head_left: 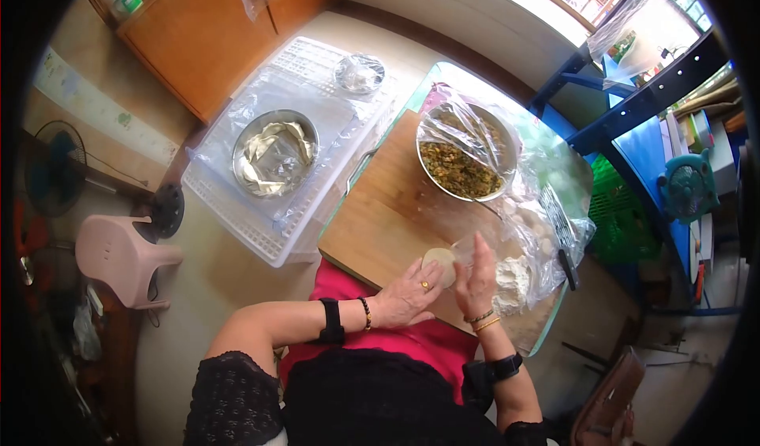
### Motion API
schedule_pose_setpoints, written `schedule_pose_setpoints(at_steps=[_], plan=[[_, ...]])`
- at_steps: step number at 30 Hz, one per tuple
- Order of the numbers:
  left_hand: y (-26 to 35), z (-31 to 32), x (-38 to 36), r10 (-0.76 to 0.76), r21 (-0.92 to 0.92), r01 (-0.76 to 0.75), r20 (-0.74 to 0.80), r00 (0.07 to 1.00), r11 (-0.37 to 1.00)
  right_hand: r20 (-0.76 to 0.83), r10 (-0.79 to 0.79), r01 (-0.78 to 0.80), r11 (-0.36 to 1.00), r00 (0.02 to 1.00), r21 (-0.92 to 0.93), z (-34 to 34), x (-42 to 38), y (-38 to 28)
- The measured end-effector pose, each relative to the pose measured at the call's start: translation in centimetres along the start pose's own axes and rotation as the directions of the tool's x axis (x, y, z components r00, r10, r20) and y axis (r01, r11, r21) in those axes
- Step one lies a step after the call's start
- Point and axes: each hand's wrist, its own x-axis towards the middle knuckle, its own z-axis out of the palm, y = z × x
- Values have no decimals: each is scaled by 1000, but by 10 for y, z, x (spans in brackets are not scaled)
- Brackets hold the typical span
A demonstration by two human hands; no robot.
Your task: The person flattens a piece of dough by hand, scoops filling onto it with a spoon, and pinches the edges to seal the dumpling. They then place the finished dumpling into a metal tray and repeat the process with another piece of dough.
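Observation:
A round, flat dough wrapper (438,262) lies at the near edge of the wooden board (372,208). My left hand (406,294) rests with its fingertips over the wrapper's left edge, its thumb apart. Just right of the wrapper is my right hand (474,281), fingers stretched upward and the palm turned toward the dough; a slight blur lies beside it. Beyond both hands stands a metal bowl (422,161) of chopped filling, partly covered by plastic film, with a thin handle at its near rim. White flour (513,283) is heaped right of my right hand.
Dough pieces (545,246) lie under plastic film, beside a black-handled tool (567,268). The board sits on a glass-topped table (546,329). On the left, a white crate (273,250) carries a round pan (236,161) of folded dumplings. A pink stool (119,248) stands farther left.

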Motion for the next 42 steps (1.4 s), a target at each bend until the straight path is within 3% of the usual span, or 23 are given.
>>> schedule_pose_setpoints(at_steps=[2, 3, 4, 5, 7, 8, 11, 15, 16, 18, 19, 20, 21, 23, 27, 31, 33, 34, 36, 37, 39, 40, 42], plan=[[4, -8, 0, 8, -12, -7, 46, 999, 1000, 149, -17, 49, 975, 989, -216, 6, -13, -19], [5, -12, -2, 11, -8, -10, 144, 989, 1000, 203, -8, 58, 969, 979, -241, 15, -19, -23], [4, -13, -4, 12, -6, -11, 245, 970, 1000, 209, -5, 56, 970, 978, -235, 21, -19, -21], [4, -12, -8, 7, -9, -5, 252, 968, 1000, 164, 4, 53, 940, 986, -338, 27, -21, -17], [1, -7, -14, 29, -6, -29, 144, 989, 1000, 57, -3, 28, 897, 998, -441, 32, -9, -8], [1, -5, -16, 32, -4, -32, 145, 989, 999, 53, -2, 25, 897, 999, -442, 32, -2, 3], [0, -2, -11, 22, -16, -21, 62, 998, 1000, -19, 181, -179, 952, 983, -249, 25, 18, 36], [3, -3, -11, -60, -36, 60, 16, 998, 998, -17, 111, -112, 988, 994, -102, 14, 12, 31], [3, -3, -12, -48, -5, 48, -6, 999, 999, -14, 116, -117, 988, 993, -105, 12, 8, 17], [4, -5, -11, -30, 23, 31, -23, 999, 999, 93, -6, 26, 976, 996, -215, 17, -1, -11], [3, -8, -11, -25, 33, 22, 90, 996, 999, 180, -43, 96, 951, 983, -296, 26, -9, -15], [3, -9, -12, -23, 41, 15, 204, 979, 999, 180, -38, 91, 952, 983, -293, 30, -10, -15], [2, -6, -15, -22, 38, 15, 211, 977, 999, 156, -11, 65, 936, 988, -346, 35, -11, -14], [-2, 3, -21, -14, 36, 11, 70, 997, 999, 97, 18, 24, 908, 995, -418, 38, 0, -7], [-2, 2, -18, -22, 53, 20, 28, 999, 998, 12, 151, -139, 935, 988, -326, 35, 23, 30], [3, -4, -20, -77, 27, 78, -33, 996, 997, 23, 101, -97, 987, 995, -126, 20, 17, 16], [2, -9, -20, -67, 77, 67, 3, 998, 995, 125, -15, 36, 984, 992, -174, 22, 7, -12], [0, -9, -20, -60, 73, 59, 10, 998, 996, 224, -124, 197, 918, 967, -345, 39, -7, -23], [-5, -11, -26, -76, 92, 65, 113, 991, 994, 119, -26, 73, 912, 993, -404, 51, -6, -11], [-8, -8, -27, -77, 50, 73, 79, 994, 996, 123, -27, 74, 914, 992, -400, 52, 0, -5], [-9, -2, -29, -76, 55, 74, 48, 996, 996, 46, 177, -155, 939, 983, -308, 43, 21, 15], [-12, -2, -26, -78, 63, 77, 4, 997, 995, 40, 164, -144, 940, 986, -311, 42, 24, 28], [-11, -6, -20, -140, 48, 141, -23, 990, 989, -136, 90, -114, 978, 987, -176, 37, 27, 37]])
